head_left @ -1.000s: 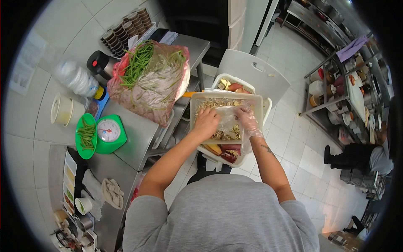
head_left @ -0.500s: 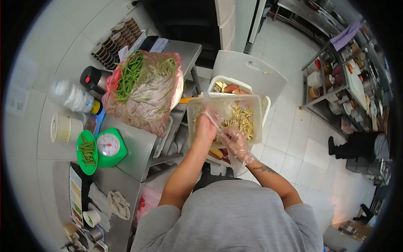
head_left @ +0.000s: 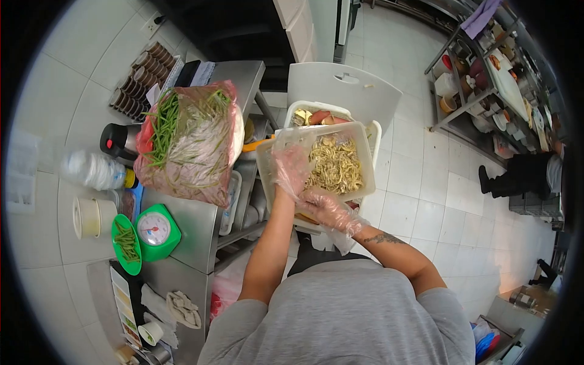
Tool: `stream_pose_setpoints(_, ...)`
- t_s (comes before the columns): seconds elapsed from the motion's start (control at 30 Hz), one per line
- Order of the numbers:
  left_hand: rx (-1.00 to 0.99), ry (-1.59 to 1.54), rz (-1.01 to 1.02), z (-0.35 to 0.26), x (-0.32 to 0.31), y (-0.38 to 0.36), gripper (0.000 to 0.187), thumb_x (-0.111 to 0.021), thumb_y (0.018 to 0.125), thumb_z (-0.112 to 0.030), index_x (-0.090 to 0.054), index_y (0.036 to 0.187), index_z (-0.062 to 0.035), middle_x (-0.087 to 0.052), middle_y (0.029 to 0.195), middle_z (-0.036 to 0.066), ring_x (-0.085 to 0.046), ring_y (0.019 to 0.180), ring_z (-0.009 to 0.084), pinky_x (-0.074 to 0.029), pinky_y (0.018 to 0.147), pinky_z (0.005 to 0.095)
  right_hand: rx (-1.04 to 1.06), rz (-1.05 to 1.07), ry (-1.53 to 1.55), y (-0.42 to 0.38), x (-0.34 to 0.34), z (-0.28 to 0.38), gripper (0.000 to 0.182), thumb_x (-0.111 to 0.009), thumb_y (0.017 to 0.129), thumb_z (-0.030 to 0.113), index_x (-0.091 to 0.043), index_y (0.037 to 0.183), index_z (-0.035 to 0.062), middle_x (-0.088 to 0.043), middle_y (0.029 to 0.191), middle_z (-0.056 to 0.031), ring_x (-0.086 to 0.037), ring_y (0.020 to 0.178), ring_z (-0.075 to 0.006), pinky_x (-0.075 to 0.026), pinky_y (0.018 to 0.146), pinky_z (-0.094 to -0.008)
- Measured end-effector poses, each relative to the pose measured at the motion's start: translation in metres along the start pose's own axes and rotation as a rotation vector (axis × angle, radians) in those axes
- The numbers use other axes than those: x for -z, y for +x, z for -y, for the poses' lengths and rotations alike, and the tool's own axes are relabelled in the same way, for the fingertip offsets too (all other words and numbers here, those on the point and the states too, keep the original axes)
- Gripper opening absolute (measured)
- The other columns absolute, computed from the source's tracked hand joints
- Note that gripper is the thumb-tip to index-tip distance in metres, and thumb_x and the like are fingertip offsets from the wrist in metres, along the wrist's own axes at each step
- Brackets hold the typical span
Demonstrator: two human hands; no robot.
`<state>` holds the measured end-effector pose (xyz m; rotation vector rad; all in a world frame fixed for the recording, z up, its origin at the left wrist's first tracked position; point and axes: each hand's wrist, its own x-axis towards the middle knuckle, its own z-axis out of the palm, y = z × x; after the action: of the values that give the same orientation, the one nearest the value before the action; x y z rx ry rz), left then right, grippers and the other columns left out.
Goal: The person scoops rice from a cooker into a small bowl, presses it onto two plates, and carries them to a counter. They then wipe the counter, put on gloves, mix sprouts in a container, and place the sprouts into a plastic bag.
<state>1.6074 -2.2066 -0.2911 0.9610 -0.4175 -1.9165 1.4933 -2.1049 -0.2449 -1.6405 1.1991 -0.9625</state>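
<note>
My left hand (head_left: 289, 169) is inside a loose clear plastic glove, above the left part of a translucent bin (head_left: 370, 159). Its fingers look spread under the plastic. Just right of it, my gloved right hand (head_left: 328, 208) pinches the cuff of that glove near my left wrist. Pale, curly strips of food (head_left: 337, 163) lie in the bin. Behind the bin's far edge, a white container (head_left: 348, 114) holds reddish and yellowish pieces.
On the steel counter (head_left: 188, 229) at left are a pink bag of green beans (head_left: 198, 143), a green scale (head_left: 159, 231), a green dish of beans (head_left: 126, 244) and a thermos (head_left: 118, 141). A person's dark-clad legs (head_left: 517, 176) and a shelf rack (head_left: 465, 109) are at right.
My left hand has gone deeper into its glove, which now spreads around the fingers. My right hand has moved to the left wrist. The whole view has shifted slightly.
</note>
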Motion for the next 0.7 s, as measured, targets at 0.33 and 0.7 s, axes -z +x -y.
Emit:
stream_pose_setpoints(0.33, -0.069, 0.202, 0.250, -0.006, -0.006, -0.021, 0.078, -0.032, 0.086, -0.074, -0.008, 0.150, -0.0372, -0.021, 0.152, 0.013, -0.035, 0.130, 0.0350, -0.037, 0.093, 0.0528, 0.345, 0.171, -0.042, -0.003, -0.013, 0.004, 0.013, -0.067, 0.080, 0.007, -0.063, 0.092, 0.0035, -0.059, 0.086, -0.0126, -0.059, 0.082, -0.0309, -0.047, 0.072, -0.0392)
stream_pose_setpoints(0.7, -0.064, 0.385, -0.090, 0.015, 0.050, 0.006, 0.032, -0.064, 0.087, -0.019, -0.054, 0.115, -0.0061, -0.058, 0.093, 0.006, -0.057, 0.079, 0.0166, -0.045, 0.062, 0.0293, 0.143, 0.346, 0.120, -0.019, 0.029, -0.018, 0.015, -0.063, 0.085, 0.014, -0.064, 0.098, 0.0056, -0.063, 0.095, -0.0119, -0.062, 0.090, -0.0273, -0.049, 0.079, -0.0363)
